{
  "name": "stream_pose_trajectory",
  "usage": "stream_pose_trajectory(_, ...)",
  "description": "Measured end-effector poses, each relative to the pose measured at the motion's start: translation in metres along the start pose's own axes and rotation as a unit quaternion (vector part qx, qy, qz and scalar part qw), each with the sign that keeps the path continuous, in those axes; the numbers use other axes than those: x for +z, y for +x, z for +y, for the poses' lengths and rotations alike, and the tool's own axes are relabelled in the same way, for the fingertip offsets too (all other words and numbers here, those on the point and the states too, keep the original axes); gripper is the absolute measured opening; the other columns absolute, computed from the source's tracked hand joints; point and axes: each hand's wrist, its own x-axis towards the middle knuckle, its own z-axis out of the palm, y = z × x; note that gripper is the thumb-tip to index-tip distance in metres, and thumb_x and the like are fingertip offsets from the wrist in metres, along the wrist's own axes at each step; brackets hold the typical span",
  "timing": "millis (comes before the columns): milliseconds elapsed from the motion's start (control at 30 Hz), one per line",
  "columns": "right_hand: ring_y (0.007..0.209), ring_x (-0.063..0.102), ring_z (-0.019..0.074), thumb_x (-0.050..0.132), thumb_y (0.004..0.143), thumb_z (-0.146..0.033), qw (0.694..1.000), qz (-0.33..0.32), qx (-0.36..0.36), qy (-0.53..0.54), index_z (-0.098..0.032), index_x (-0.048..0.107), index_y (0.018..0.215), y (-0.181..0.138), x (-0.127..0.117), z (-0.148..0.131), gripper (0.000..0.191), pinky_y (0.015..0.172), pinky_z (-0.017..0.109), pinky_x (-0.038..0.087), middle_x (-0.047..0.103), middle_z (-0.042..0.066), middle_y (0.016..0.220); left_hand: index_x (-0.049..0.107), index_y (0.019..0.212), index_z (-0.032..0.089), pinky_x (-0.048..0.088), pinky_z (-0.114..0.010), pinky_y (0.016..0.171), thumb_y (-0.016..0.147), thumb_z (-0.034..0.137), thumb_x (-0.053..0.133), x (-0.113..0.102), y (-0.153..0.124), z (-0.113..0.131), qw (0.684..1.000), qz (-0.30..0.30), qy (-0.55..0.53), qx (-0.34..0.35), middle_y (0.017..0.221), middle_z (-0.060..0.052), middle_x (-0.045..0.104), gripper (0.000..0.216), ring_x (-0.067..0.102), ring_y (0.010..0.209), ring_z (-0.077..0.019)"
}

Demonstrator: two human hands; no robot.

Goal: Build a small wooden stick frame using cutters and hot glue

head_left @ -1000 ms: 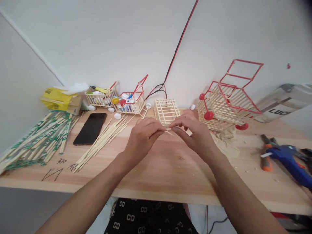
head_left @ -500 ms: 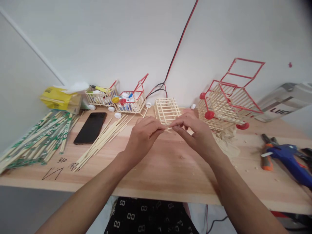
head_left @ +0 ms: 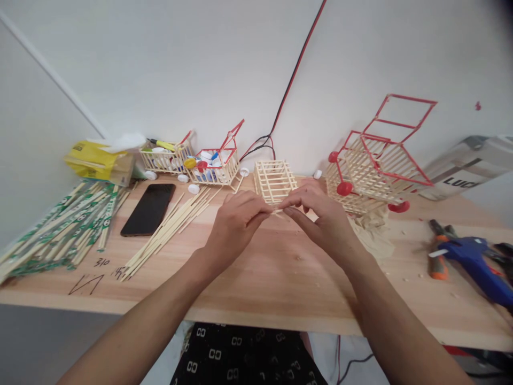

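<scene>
On the head view, I see left hand (head_left: 239,222) and right hand (head_left: 323,222) almost meeting, both pinching a thin stick (head_left: 277,212) in their fingertips, right before the small basket (head_left: 276,179) on the table (head_left: 264,283)!

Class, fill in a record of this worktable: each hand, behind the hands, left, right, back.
Left hand: pinching at a thin stick, mostly hidden
Right hand: pinching close beside it
Behind hands: stick basket
Left: phone, loose sticks, wrapped sticks
Right: large red-trimmed cart, blue glue gun
Back: two small filled carts
</scene>
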Motion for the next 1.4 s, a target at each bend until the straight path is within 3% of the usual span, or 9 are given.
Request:
stream_pose_trajectory(367,0.084,0.053,0.0176,0.054,0.09,-0.017,1.0,0.003,0.005,-0.012,-0.022,0.063,0.093,0.0004,0.0003,0.0013,0.01,0.071,0.03,0.043,0.06,0.003,0.085,0.065,0.084,0.017,0.046,-0.029,0.076,0.086,0.016,0.06,0.0005,0.0003,0.0003,1.0,0.012,-0.009,0.006,0.083,-0.003,0.067,0.006,0.06,0.083,-0.0159)
stream_pose_trajectory(633,0.072,0.053,0.0136,0.056,0.089,-0.019,0.998,-0.011,0.06,0.01,-0.021,0.066,0.091,-0.0009,0.004,0.0011,0.01,0.064,0.027,0.04,0.062,0.001,0.078,0.067,0.087,0.017,0.047,-0.028,0.076,0.085,0.014,0.06,-0.0034,0.0015,0.0045,0.998,0.03,-0.059,-0.011,0.085,-0.003,0.067,0.007,0.061,0.084,-0.0148)
stream_pose_trajectory(833,0.073,0.055,0.0143,0.056,0.088,-0.023,0.99,0.046,0.119,0.052,-0.021,0.065,0.09,-0.0004,-0.0012,0.0019,0.009,0.062,0.027,0.041,0.063,0.001,0.082,0.067,0.088,0.018,0.048,-0.027,0.077,0.084,0.014,0.062,-0.005,0.002,0.0046,0.995,0.04,-0.082,-0.031,0.086,-0.002,0.068,0.008,0.062,0.085,-0.0144)
stream_pose_trajectory(1233,0.075,0.054,0.0136,0.057,0.087,-0.018,0.996,0.019,0.069,0.06,-0.022,0.065,0.091,0.0006,-0.0009,-0.0059,0.009,0.064,0.027,0.041,0.061,0.001,0.083,0.067,0.086,0.017,0.047,-0.028,0.075,0.085,0.015,0.061,-0.001,0.0007,0.0032,0.997,0.018,-0.07,-0.023,0.085,-0.003,0.067,0.006,0.061,0.083,-0.0148)
stream_pose_trajectory(1400,0.081,0.058,0.0167,0.057,0.087,-0.026,0.984,0.06,0.151,0.07,-0.021,0.065,0.091,-0.001,-0.0055,0.0026,0.01,0.069,0.029,0.044,0.065,0.003,0.088,0.067,0.086,0.017,0.048,-0.027,0.075,0.084,0.013,0.062,-0.0036,0.0016,0.0038,0.995,0.041,-0.079,-0.039,0.085,-0.003,0.067,0.007,0.061,0.084,-0.0139)
